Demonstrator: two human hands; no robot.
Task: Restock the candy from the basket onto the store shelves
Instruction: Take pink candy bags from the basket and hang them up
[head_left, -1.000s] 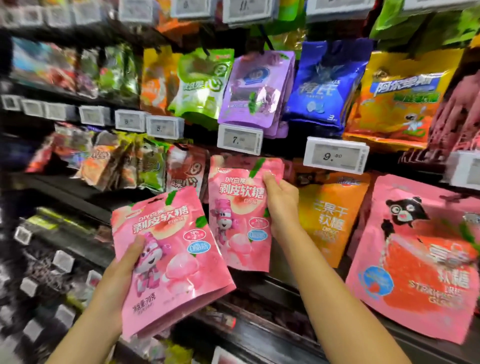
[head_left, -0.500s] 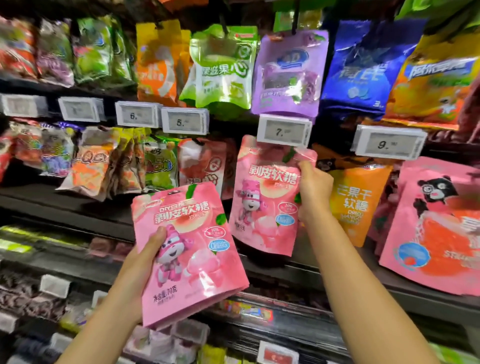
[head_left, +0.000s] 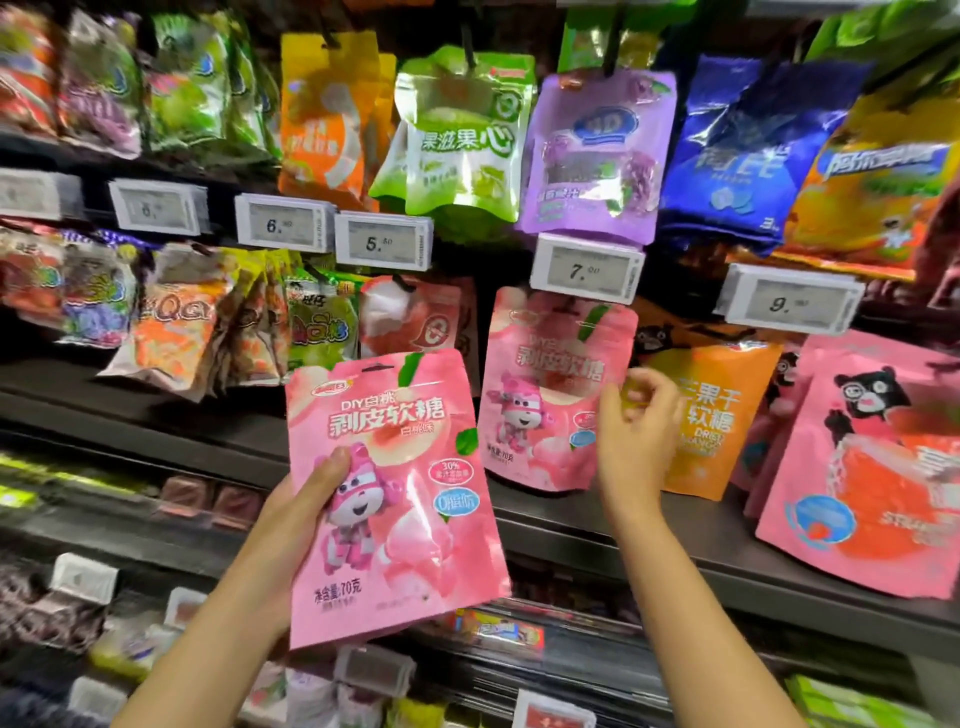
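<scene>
Peach gummy pouch (head_left: 395, 499), long axis upright and slightly tilted, gripped at its lower left edge by the left hand (head_left: 306, 499), low and left of the hung peach pouch (head_left: 550, 389) under the 7.00 price tag (head_left: 587, 270). Right hand (head_left: 634, 436), loosely curled and empty, sits just right of that pouch, nearer the peg; mango pouch (head_left: 722, 415) crowds the right.

The pink candy pouch (head_left: 395, 499) is glossy plastic film with a smooth sheen, the green pouch (head_left: 462, 135) and purple pouch (head_left: 597, 156) hanging above it look like shinier crinkly foil, and the shelf edge (head_left: 130, 410) beside it's matt dark plastic or metal, can't tell which.
</scene>
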